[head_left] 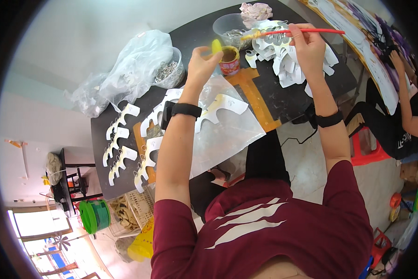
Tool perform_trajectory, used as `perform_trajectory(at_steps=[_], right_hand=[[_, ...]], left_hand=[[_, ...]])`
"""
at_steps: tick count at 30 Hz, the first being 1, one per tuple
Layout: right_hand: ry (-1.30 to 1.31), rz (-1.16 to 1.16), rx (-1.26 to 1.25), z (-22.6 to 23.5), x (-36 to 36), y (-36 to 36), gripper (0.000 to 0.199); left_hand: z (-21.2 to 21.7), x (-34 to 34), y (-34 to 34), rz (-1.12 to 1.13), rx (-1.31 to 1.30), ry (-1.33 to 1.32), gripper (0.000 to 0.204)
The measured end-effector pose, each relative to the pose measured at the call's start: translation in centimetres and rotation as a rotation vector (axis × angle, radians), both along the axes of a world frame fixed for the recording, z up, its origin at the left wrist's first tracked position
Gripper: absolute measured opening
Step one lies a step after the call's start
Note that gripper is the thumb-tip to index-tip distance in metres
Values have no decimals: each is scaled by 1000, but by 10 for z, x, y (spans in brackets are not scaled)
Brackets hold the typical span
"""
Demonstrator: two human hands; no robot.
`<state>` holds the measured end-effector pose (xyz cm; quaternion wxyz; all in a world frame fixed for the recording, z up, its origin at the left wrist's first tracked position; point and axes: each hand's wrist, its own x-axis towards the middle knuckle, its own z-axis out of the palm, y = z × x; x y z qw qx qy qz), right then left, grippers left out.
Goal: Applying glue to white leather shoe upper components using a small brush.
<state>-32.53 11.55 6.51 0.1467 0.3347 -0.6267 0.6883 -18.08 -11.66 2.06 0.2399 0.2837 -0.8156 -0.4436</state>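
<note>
My right hand (306, 45), closed, grips a brush (325, 31) by its thin red handle. The yellowish bristle end points left, above and right of an open can (230, 69) with a red label and brownish contents. Beside that can is my left hand (201, 69), fingers curled together. A small yellow rounded piece (217, 46) shows at its fingertips; whether it is gripped or worn is unclear. Below the hands, a white scalloped piece (223, 108) with yellowish edges lies on a clear plastic sheet (225, 142). Another white piece (154, 111) lies partly behind my left forearm.
Several white pieces with metal rings (120, 120) line the dark table's left side. A tub of rings (169, 72) stands beside plastic bags (137, 58). At the back are another ring tub (232, 28), a heap of white pieces (285, 63) and a cloth (255, 13). Another person (404, 116) sits right.
</note>
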Motion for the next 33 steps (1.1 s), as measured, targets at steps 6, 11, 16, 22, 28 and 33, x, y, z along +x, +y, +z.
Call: perform_trajectory(at_steps=[6,11,16,22,28,33], right_hand=[[-140,82,-268,11,3,4,19],[-223,123,-371,17,-10,4,23],[-260,224,-478,33,-17,-3,27],[-277,183,-524,55,-9,-10,21],[-302,194,-512,69,12,-10,20],[-329,241,-517,83,38,-8,17]], left_hand=[[2,0,2,4,0,-11,67],[7,3,7,2,14,-14,68],[-4,2,-1,10,-24,-12,68],[-17,-5,-1,-54,-194,-57,60],[-15,-2,4,-3,-371,-115,46],[-7,17,22,0,-325,-4,42]])
